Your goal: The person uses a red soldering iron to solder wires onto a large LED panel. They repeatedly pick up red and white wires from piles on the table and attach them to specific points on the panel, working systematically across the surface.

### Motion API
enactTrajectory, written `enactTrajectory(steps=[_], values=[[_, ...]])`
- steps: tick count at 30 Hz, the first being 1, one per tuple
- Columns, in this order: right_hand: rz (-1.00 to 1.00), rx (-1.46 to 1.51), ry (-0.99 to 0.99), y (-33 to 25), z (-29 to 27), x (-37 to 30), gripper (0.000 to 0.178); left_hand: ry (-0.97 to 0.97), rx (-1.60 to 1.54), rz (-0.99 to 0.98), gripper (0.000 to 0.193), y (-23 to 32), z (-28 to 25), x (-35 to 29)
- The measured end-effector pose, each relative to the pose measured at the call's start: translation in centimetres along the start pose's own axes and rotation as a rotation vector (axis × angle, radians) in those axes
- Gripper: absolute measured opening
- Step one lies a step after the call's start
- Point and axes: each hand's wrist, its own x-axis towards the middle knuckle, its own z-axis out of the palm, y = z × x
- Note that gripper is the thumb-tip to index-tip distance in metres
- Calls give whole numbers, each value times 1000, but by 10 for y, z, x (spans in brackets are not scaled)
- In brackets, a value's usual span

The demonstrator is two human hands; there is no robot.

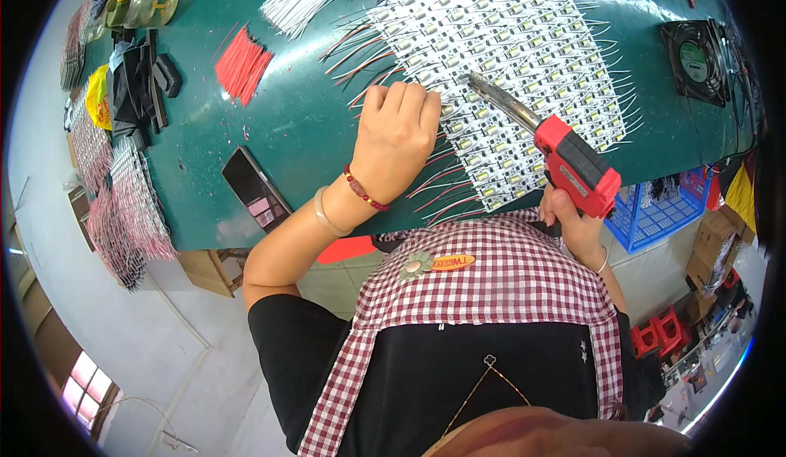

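Note:
My left hand (399, 133) is closed, knuckles up, at the left edge of a large panel of white LED circuit boards (508, 39). Its fingertips are hidden, so I cannot make out what they pinch. Red, white and black wires stick out from the panel beside this hand. My right hand (566, 215) grips a red and black soldering gun (577, 166) from below, near the table's front edge. The gun's metal barrel slants up and left across the boards, its tip close to the fingers of my left hand.
Bundles of red wires (244, 65) and white wires (297, 2) lie on the green table (196, 154). A phone (256, 188) is near the front edge. At right stands a black fan (694, 62); a blue crate (659, 211) is below. Wired boards (135, 203) hang over the left edge.

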Motion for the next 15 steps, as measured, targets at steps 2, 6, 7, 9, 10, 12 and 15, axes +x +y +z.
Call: enactTrajectory(steps=[2,6,7,9,10,12,15], values=[[-3,6,1,1,0,0,13,20,-25,1,18,-1,-1,1],[-35,18,-26,-2,0,3,14,110,-93,15,19,-8,3,8],[-32,20,-25,-2,0,3,14,100,-101,19,19,-9,4,9],[-22,20,-24,0,-1,4,15,94,-115,25,19,-10,6,10],[-16,16,-25,2,-2,3,15,98,-122,27,19,-10,9,9],[-10,13,-20,3,-2,3,15,107,-151,19,19,-11,12,9],[-12,11,-10,3,-1,4,15,119,-210,-12,20,-11,13,9]])
